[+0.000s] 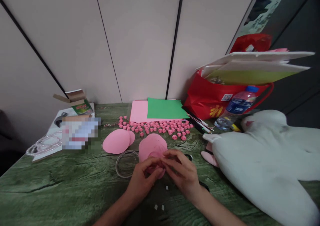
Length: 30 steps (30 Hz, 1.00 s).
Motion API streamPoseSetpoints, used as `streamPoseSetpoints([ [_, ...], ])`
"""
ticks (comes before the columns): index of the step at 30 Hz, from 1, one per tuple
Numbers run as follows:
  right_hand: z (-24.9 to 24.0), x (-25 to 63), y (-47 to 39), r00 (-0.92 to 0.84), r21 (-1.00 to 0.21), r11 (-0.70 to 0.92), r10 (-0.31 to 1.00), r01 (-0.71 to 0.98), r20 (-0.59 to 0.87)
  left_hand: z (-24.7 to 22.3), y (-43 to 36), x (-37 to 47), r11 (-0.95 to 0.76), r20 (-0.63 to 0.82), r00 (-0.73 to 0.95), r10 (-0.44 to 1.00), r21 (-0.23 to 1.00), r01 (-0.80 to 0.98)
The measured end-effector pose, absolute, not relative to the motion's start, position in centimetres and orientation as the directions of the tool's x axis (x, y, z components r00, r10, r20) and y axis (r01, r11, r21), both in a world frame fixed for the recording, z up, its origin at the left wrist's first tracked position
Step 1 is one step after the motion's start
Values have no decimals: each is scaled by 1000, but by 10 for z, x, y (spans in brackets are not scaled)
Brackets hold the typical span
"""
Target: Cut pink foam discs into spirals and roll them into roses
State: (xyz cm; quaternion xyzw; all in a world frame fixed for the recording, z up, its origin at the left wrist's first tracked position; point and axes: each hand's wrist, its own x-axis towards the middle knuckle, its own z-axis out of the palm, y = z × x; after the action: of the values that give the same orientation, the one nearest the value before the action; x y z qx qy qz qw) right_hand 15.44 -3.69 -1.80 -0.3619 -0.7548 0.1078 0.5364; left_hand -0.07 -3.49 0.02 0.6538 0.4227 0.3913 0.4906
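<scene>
My left hand [145,174] and my right hand [182,172] meet fingertip to fingertip at the front middle of the table. Between them is a small piece of pink paper [160,173], pinched by the fingers of both hands and partly hidden by them. Just behind my hands lie rounded pink paper pieces [153,142], overlapping one another. More pink paper ovals [116,141] rest to the left. Several small rolled pink paper flowers [160,127] are spread in a band farther back.
A roll of tape or ring [126,164] lies left of my hands. Small white bits [163,207] lie in front. Behind are green paper [166,109] and pink paper [138,110]. At right: a red bag [200,98], bottle [236,108] and white plush toy [262,156]. An open box [81,106] stands left.
</scene>
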Motion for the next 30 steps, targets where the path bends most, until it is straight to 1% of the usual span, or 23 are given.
streamPoseSetpoints([
  [2, -18, 155, -38, -185, -519, 738, 635, 432, 750, 1, -35, 0, -156, 94, 347, 933, 975, 156],
  [4, -17, 154, -38, -180, -512, 748, 623, 422, 762, 1, -35, 0, -186, 126, 341, 932, 971, 150],
  [6, -16, 152, -37, -148, -530, 741, 629, 412, 763, 0, -35, 0, -209, 149, 325, 934, 965, 158],
  [9, -15, 151, -36, -102, -600, 704, 677, 380, 729, -2, -35, 0, -214, 154, 278, 948, 956, 199],
  [12, -17, 152, -35, -67, -700, 634, 755, 328, 652, -3, -35, 0, -225, 173, 213, 962, 941, 251],
  [14, -19, 152, -34, -38, -783, 557, 821, 275, 570, -3, -35, 1, -221, 176, 181, 968, 937, 270],
  [17, -22, 152, -32, 4, -905, 402, 914, 138, 406, -2, -35, 1, -184, 147, 147, 978, 942, 280],
  [19, -23, 150, -30, 24, -954, 299, 954, 24, 300, -1, -35, 1, -161, 127, 134, 983, 945, 286],
  [21, -21, 149, -29, 41, -972, 226, 974, -58, 224, 0, -35, 1, -149, 118, 123, 985, 945, 290],
  [23, -19, 148, -28, 53, -977, 191, 981, -91, 187, -1, -35, 1, -142, 112, 117, 987, 944, 297],
  [30, -17, 151, -25, 49, -986, 155, 987, -65, 152, -1, -32, 0, -148, 115, 130, 985, 945, 291],
])
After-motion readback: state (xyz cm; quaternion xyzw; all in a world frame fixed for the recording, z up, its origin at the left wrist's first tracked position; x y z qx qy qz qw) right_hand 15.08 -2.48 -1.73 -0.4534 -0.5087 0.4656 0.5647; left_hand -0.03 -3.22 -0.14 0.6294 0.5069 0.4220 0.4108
